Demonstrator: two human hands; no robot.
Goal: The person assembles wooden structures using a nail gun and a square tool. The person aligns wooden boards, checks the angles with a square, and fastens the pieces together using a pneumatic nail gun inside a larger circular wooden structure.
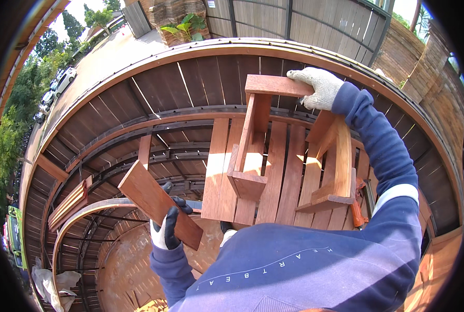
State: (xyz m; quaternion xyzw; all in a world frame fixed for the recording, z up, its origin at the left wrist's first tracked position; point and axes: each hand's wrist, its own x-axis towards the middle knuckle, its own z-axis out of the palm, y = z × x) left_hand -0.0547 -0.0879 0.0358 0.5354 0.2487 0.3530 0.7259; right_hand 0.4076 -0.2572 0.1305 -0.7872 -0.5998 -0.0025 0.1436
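My left hand (166, 230), in a white glove with black fingers, is closed around a flat reddish-brown wooden board (156, 200). The board is held tilted, left of the slatted planks. Out ahead, my right hand (321, 87), in a whitish knit glove, grips the end of the top piece of a wooden frame (278, 85). That frame stands on the slatted planks (276, 171), its lower end toward me. A second, similar wooden frame (341, 161) stands to its right, below my right forearm. An orange-handled tool (358, 209) lies beside this second frame.
A curved wall of dark boards with a brown top rail (200, 50) rings the far side. On the left, curved metal framing (89, 208) surrounds a lower brown floor (133, 265). Stacked wood strips (70, 204) and whitish sheeting (55, 281) are at the left.
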